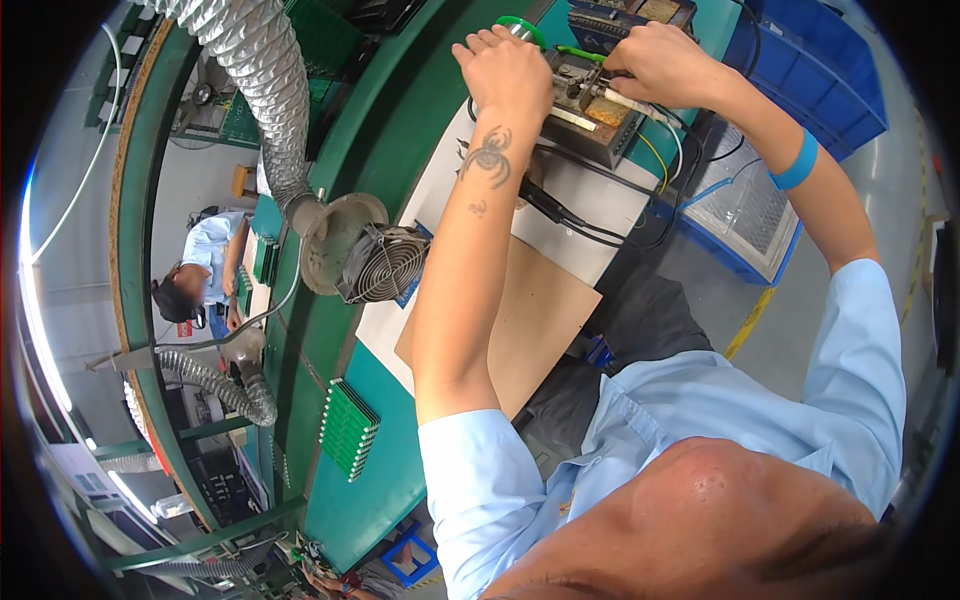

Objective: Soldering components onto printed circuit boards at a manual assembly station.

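At the far end of the bench, my left hand (508, 78) curls its fingers over a silver reel with a green rim (522, 30). Its fingertips are partly hidden behind the back of the hand. To the right, my right hand (655, 65) is closed, thumb and fingers pinched at the top of a metal box-like unit (590, 125). What it grips there is too small to make out. A green rod (580, 53) lies between the two hands. Below them, a black-handled tool (542, 203) with a cable rests near my left forearm.
A small fan (385, 265) stands by a flexible silver duct (265, 90) on the left. Brown board (545, 310) covers white sheeting. Green circuit boards (348, 430) stand stacked nearer. Blue crates (810, 70) sit on the right. A co-worker (205, 265) sits across the bench.
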{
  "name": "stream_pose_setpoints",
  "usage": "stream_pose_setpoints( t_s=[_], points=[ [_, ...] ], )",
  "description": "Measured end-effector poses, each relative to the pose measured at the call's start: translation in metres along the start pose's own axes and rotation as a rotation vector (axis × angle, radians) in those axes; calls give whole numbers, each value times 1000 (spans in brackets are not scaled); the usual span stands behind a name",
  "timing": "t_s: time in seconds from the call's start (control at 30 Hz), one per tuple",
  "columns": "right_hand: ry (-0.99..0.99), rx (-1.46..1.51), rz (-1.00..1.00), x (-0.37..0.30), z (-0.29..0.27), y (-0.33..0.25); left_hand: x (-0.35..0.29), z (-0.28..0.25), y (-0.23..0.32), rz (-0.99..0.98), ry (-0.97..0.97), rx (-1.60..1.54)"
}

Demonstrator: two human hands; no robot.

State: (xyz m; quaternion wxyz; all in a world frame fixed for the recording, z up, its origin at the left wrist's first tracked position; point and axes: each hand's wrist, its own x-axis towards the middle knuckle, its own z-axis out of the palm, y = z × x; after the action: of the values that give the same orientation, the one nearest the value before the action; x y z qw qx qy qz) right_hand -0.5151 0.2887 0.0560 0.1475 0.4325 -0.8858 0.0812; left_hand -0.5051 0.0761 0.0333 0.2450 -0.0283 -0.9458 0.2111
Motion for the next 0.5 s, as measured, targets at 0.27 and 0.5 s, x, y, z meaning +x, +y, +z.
stream_pose_setpoints(
  t_s=[0.27, 0.5],
  points=[
    [8, 0, 19, -7, 0, 5, 14, -35, -6, -17, -3, -460],
    [2, 5, -17, 1, -3, -3, 4, 23, -21, -50, 211, -76]
  ],
)
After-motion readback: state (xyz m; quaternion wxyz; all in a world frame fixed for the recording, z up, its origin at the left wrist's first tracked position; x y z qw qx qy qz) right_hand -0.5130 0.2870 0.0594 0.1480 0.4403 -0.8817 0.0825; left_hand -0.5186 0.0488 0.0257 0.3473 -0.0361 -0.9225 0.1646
